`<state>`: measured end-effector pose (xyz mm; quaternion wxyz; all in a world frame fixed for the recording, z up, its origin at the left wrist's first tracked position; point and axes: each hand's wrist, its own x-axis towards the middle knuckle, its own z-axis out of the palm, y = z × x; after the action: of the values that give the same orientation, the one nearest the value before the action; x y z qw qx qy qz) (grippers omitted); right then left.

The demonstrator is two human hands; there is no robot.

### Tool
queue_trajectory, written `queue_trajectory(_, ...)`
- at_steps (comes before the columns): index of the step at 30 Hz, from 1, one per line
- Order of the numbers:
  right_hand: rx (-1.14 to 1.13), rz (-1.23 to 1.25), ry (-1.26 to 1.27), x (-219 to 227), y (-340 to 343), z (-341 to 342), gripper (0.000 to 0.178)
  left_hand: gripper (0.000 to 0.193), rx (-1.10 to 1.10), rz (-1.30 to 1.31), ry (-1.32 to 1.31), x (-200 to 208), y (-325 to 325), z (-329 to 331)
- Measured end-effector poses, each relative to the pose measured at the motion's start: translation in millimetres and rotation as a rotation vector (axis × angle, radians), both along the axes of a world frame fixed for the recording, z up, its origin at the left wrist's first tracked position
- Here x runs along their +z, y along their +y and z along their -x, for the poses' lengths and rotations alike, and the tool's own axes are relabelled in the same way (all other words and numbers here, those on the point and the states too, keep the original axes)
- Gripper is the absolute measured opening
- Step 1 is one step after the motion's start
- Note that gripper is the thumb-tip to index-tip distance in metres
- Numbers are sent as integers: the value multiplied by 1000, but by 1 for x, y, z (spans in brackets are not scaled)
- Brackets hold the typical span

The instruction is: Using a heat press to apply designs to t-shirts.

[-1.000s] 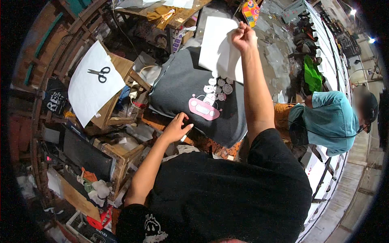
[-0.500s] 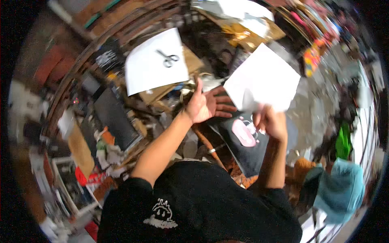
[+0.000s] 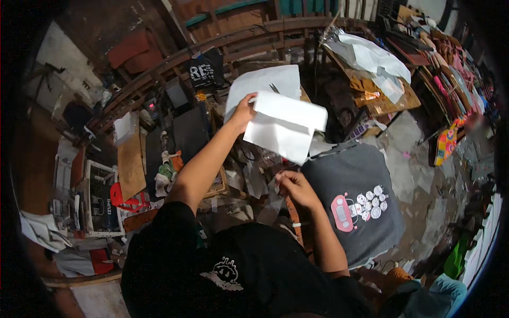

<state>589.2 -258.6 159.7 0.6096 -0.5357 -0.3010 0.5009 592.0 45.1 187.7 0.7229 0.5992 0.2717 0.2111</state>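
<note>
My left hand [image 3: 245,112] is closed on the left edge of a white sheet [image 3: 281,139], paper or thin fabric. The sheet hangs in the air, its upper part bent over with a shadow across the middle. Just below its lower right corner is my right hand [image 3: 300,190], apart from it, fingers curled into a pinch; what is between them, if anything, is too small to make out. Behind the held sheet lies a second white sheet [image 3: 249,84], with dark scissors [image 3: 273,88] on it, partly covered. A dark grey cloth [image 3: 344,169] with a pink printed design spreads beside my right hand.
A small wooden table [image 3: 389,105] with white and yellowish sheets stands at the far right. Further right are stacked fabrics [image 3: 450,79]. Boards [image 3: 132,164] and a white-framed case [image 3: 103,204] stand on the left. Scraps litter the floor [image 3: 424,196].
My left hand, open before, now grips the white sheet. The sheet has come left, overlapping the scissors. My right hand has let go of it and moved left and down. The view has turned.
</note>
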Motion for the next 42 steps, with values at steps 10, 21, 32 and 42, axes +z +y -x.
queue_trajectory(10, 105, 178, 58, -65, -25, 46, 21, 59, 311, -732, 345, -84, 151, 3)
queue_trajectory(21, 1, 112, -99, -106, -10, 49, 20, 36, 203, -997, 342, -12, 37, 60)
queue_trajectory(32, 132, -103, -577, -3, 137, 143, 11, 17, 476, -789, 475, -25, 125, 451)
queue_trajectory(42, 417, -204, -1680, -31, 307, 317, 25, 41, 165, -1006, 824, -91, 98, 504)
